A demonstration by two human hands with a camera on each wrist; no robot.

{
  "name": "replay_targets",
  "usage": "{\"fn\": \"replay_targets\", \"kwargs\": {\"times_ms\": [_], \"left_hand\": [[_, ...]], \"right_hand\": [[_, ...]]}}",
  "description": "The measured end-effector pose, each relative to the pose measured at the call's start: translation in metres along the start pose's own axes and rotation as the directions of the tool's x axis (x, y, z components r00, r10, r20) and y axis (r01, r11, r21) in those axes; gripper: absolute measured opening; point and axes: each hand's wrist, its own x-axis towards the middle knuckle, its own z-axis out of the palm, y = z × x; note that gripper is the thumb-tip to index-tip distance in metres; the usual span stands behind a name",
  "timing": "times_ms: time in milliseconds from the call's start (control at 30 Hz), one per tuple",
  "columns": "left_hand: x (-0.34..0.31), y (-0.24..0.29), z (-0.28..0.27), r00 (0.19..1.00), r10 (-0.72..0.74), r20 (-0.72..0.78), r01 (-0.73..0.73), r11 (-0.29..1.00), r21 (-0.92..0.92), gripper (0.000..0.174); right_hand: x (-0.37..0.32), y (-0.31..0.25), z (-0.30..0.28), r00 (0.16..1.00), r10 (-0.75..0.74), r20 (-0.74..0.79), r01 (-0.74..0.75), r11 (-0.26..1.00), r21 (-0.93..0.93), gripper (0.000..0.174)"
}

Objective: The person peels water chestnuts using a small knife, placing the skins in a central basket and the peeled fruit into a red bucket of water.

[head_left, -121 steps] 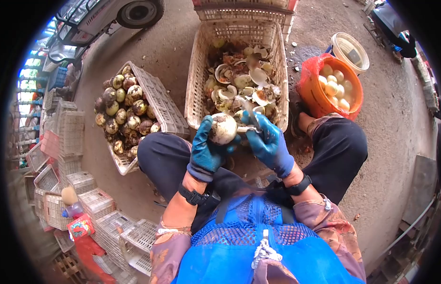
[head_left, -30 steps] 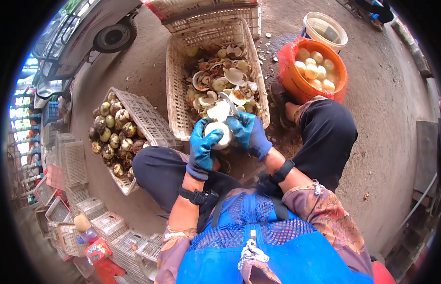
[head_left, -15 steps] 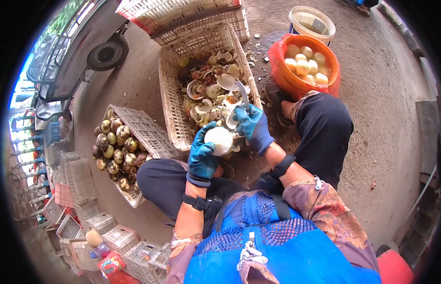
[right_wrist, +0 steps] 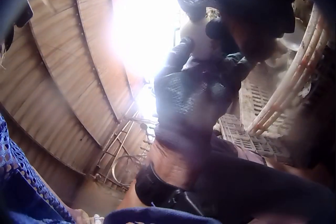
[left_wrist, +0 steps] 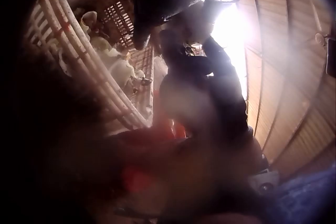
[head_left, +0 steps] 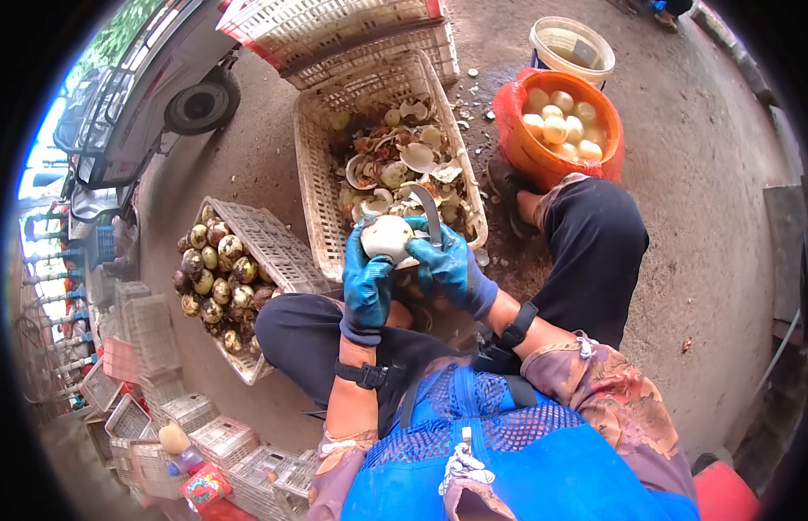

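Observation:
A round, mostly white peeled fruit [head_left: 387,239] sits in the blue-gloved left hand [head_left: 367,286], which grips it from the left and below. Between the fingers of the right hand [head_left: 454,271], gloved too, is a knife with a curved blade [head_left: 431,211] pointing up and away. The right thumb is right at the fruit's near right side. Both hands are over the near edge of a pale plastic crate [head_left: 313,187] filled with cut peels [head_left: 417,158]. In the right wrist view the fruit [right_wrist: 200,37] shows between dark, backlit gloves; the left wrist view is dim and blurred.
Left of the knees, a tilted crate [head_left: 278,247] holds several unpeeled brown-green fruits [head_left: 215,273]. An orange tub [head_left: 610,139] with peeled fruits in liquid stands right, before a white bucket [head_left: 608,54]. Stacked crates [head_left: 352,39] stand behind; a vehicle [head_left: 139,95] is far left.
Four seconds ago the fruit in the left hand showed brown patches; now it is mostly white. Since half a second ago, the right hand with the knife has come back against the fruit.

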Motion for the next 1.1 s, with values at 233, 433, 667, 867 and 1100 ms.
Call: {"fn": "replay_targets", "kwargs": {"times_ms": [233,433,667,867,1100], "left_hand": [[-0.007,0.001,-0.003,0.995,-0.068,-0.069,0.047,0.962,-0.268,0.068],[-0.010,0.003,-0.024,0.999,-0.034,-0.020,0.024,0.930,-0.367,0.063],[-0.012,-0.014,-0.047,0.991,-0.119,-0.054,0.087,0.913,-0.400,0.063],[-0.011,0.008,-0.024,0.995,-0.090,0.052,0.100,0.965,-0.244,0.067],[-0.014,0.007,-0.021,0.994,-0.107,-0.001,0.106,0.989,-0.104,0.071]], "right_hand": [[-0.003,0.026,0.007,0.956,-0.293,0.032,0.291,0.923,-0.252,0.043],[-0.004,0.018,0.003,0.843,-0.493,0.215,0.493,0.548,-0.676,0.039],[-0.005,0.006,-0.002,0.805,-0.438,0.401,0.453,0.017,-0.891,0.041],[-0.006,-0.002,-0.011,0.828,-0.287,0.482,0.453,-0.163,-0.876,0.041],[-0.006,0.004,-0.016,0.838,-0.235,0.492,0.427,-0.279,-0.860,0.039]]}}
